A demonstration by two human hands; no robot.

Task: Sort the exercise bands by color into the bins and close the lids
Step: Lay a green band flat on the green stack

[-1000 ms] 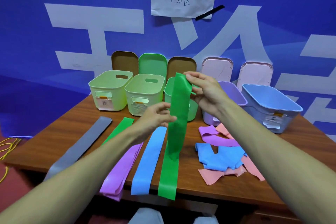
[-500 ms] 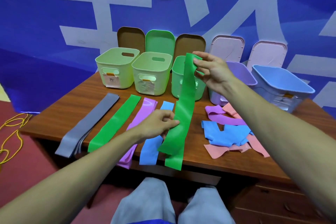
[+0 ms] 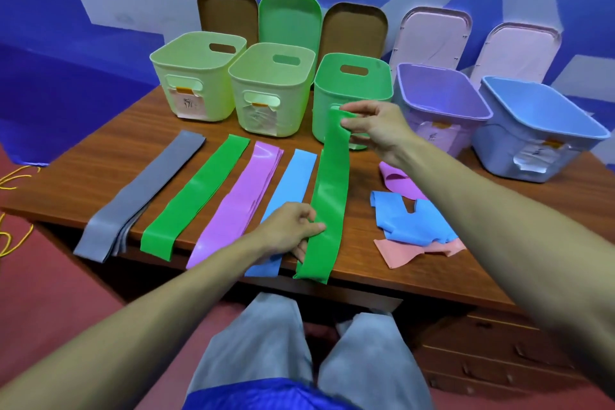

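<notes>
So the green band runs lengthwise from the desk's near edge up toward the green bin, right grip pinching its far end just in front of that bin, left grip pinching the near part. Right one's way closer to the bin, which stands open by the blue wall.

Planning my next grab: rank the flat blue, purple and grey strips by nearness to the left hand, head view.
1. Flat blue strip, right at the left hand.
2. Purple strip, one over to the left.
3. Grey strip, far left.
</notes>
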